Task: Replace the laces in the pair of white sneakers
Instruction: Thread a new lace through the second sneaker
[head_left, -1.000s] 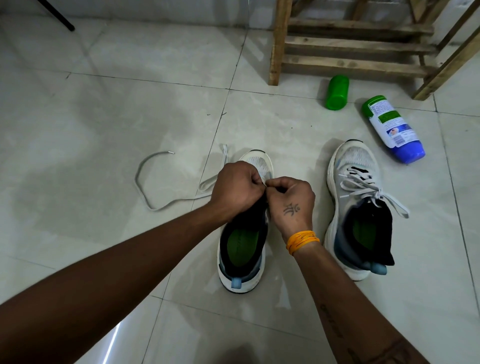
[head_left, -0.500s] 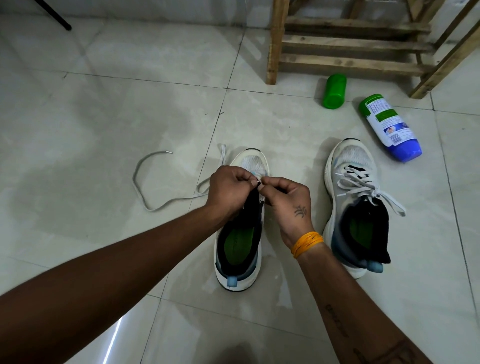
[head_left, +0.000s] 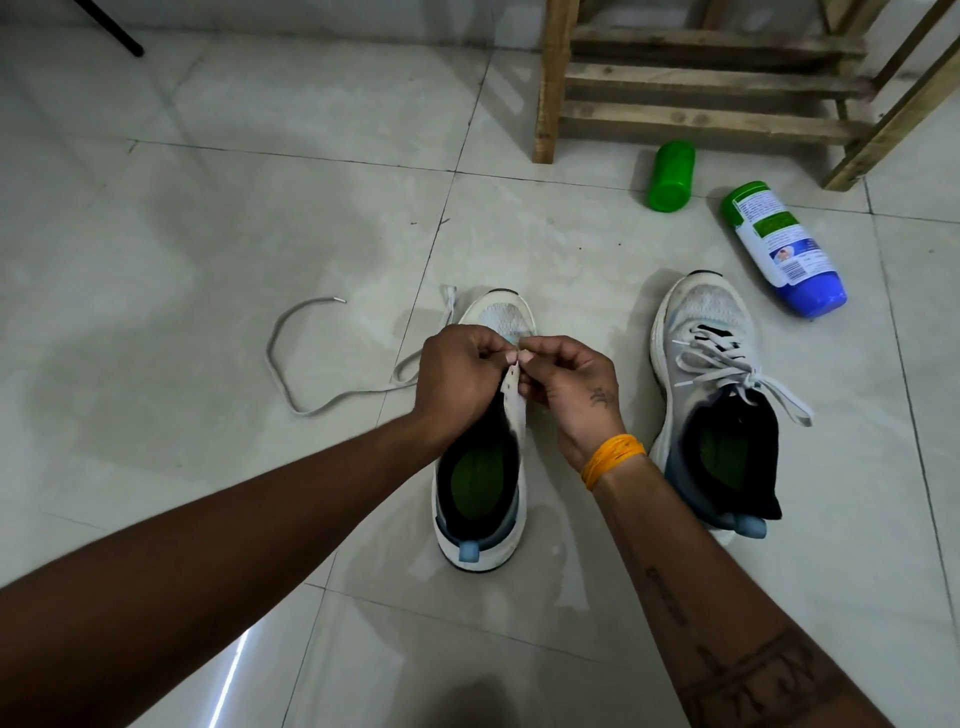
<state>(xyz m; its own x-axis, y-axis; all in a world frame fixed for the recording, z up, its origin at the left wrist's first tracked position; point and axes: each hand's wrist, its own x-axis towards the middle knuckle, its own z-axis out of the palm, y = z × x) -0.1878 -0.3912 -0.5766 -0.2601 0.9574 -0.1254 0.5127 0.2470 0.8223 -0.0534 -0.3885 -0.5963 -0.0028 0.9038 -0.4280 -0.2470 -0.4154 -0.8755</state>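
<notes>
Loose lace (head_left: 291, 364) on floor at left, its near end hidden behind left hand (head_left: 457, 374); left hand and right hand (head_left: 571, 387) both curled, pinching at unlaced sneaker's (head_left: 480, 483) eyelet strip, lace tip not discernible; laced sneaker (head_left: 717, 395) at right

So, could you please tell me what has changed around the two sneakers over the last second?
Little moved. The left hand and right hand eased slightly apart over the left sneaker, baring its white eyelet strip between them; each keeps a pinching grip there. The loose lace on the floor, the laced right sneaker, the green bottle and the blue-capped bottle stayed put.
</notes>
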